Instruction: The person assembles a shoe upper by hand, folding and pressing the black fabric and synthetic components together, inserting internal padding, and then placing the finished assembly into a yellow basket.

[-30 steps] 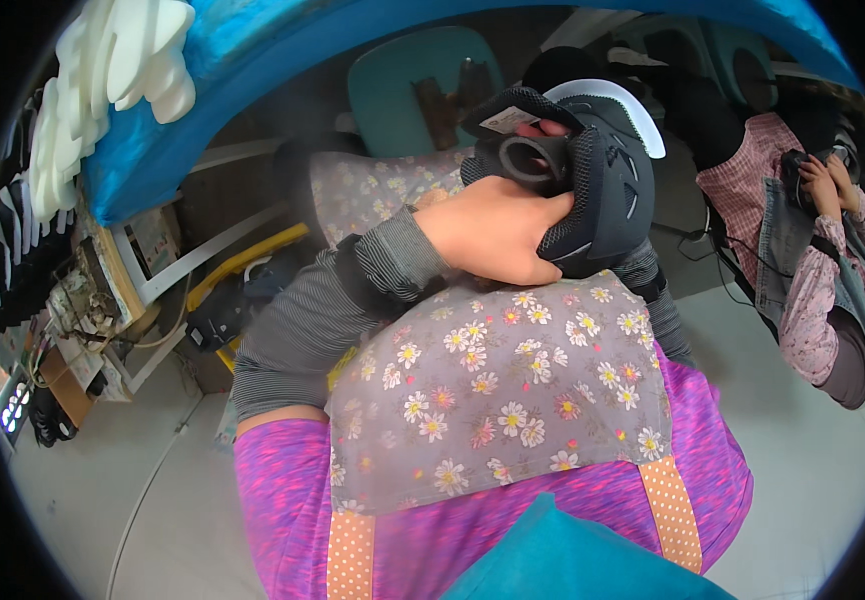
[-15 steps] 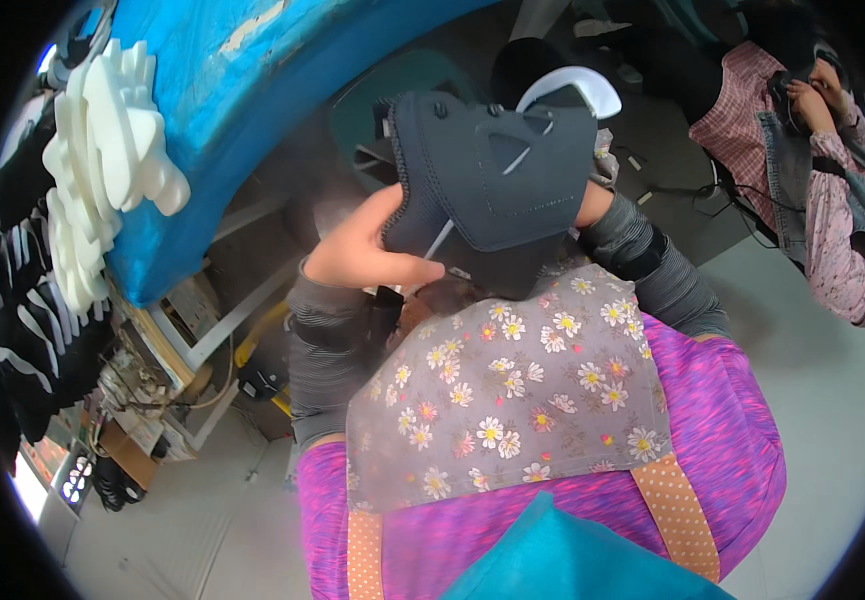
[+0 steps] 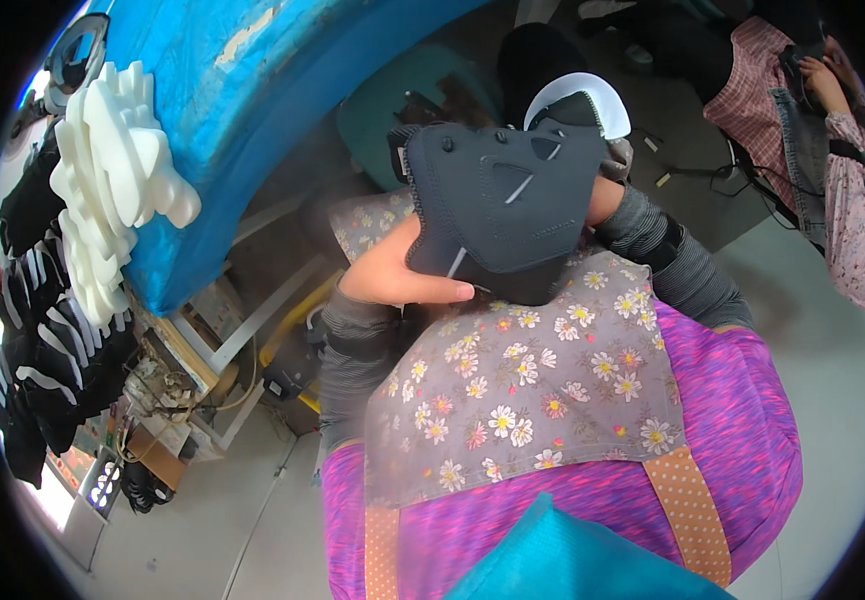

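Plainly, your left hand clasps the black padded piece over your flowered apron; it blocks most of your right hand, whose grip I cannot tell. White shaped pieces crowd the blue bench at left.

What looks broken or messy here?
The blue table cover has a pale, ragged patch near the top, as if worn or peeling. Small pale scraps lie loose below. The dark padded piece being held shows no clear damage.
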{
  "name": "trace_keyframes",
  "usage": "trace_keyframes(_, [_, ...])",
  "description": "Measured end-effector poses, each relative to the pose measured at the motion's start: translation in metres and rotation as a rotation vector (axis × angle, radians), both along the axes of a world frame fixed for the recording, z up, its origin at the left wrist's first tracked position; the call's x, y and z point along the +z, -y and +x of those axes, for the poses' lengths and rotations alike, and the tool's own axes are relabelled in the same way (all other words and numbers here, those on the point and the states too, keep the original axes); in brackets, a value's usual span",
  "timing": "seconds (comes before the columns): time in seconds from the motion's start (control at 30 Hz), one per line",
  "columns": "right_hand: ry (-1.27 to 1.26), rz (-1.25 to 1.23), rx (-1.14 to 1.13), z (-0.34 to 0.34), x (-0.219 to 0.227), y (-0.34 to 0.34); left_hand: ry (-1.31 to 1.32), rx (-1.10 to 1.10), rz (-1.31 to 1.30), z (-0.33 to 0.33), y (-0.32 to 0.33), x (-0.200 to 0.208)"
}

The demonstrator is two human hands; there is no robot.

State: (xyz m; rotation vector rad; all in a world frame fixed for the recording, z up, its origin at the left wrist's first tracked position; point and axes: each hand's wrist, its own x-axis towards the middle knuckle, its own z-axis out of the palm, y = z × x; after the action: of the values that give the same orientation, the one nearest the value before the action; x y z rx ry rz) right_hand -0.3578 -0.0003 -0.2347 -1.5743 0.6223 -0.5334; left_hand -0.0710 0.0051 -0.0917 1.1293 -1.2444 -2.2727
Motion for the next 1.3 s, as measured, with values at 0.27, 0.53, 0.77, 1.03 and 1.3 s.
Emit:
trace_keyframes(0.27, [-0.072,0.154,-0.152,0.001,0.087,0.017,-0.111,0.297,-0.004,0.039,-0.004,-0.071])
trace_keyframes(0.53, [-0.216,-0.68,-0.472,0.01,0.137,0.032,-0.543,0.523,-0.04,0.044,0.048,-0.062])
trace_keyframes(0.77, [-0.032,-0.914,-0.724,0.02,0.157,0.043,-0.319,0.699,-0.431,0.065,0.052,-0.061])
trace_keyframes(1.03, [-0.129,-0.967,-0.35,0.015,0.162,0.04,-0.762,0.565,-0.055,0.02,0.029,-0.044])
trace_keyframes(1.3, [-0.131,-0.239,-1.105,-0.003,0.13,0.034,-1.054,0.601,0.059,0.014,0.016,-0.058])
